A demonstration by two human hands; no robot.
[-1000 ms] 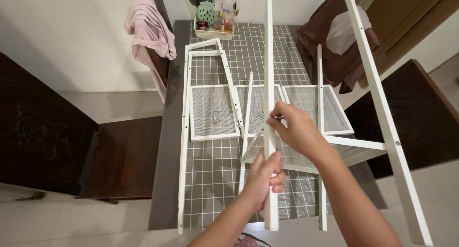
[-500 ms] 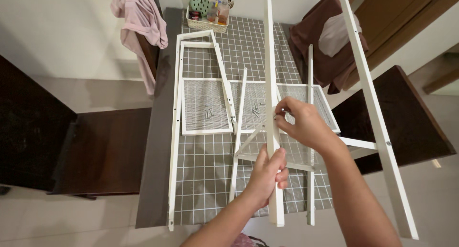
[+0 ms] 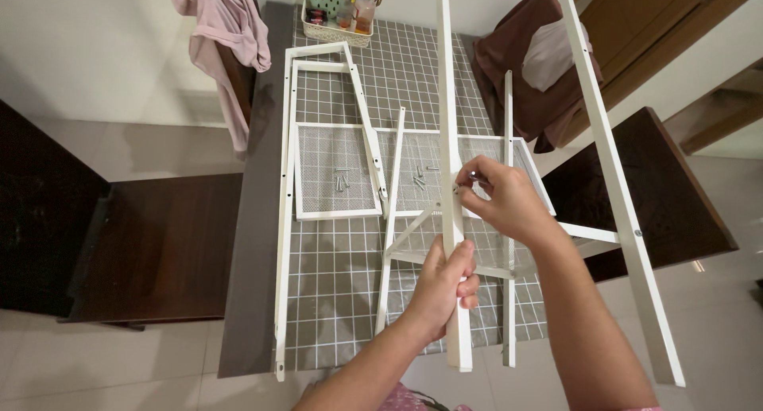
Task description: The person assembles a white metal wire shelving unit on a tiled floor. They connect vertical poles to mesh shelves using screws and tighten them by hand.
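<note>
Fingers (image 3: 457, 280) of left hand (image 3: 441, 288) wrapped round white rail (image 3: 447, 141); right hand (image 3: 501, 200) pinching small screw (image 3: 470, 175) against rail, above surface (image 3: 342, 268).

A bench (image 3: 334, 276) with a grey checked cloth runs through the middle. At its 12 o'clock end stands a white basket (image 3: 332, 32) of small items. A pink cloth (image 3: 226, 29) drapes a chair at 11 o'clock; a brown cloth (image 3: 520, 69) covers another at 1 o'clock. Dark wooden chairs sit at 9 o'clock (image 3: 151, 252) and 3 o'clock (image 3: 660, 188).
</note>
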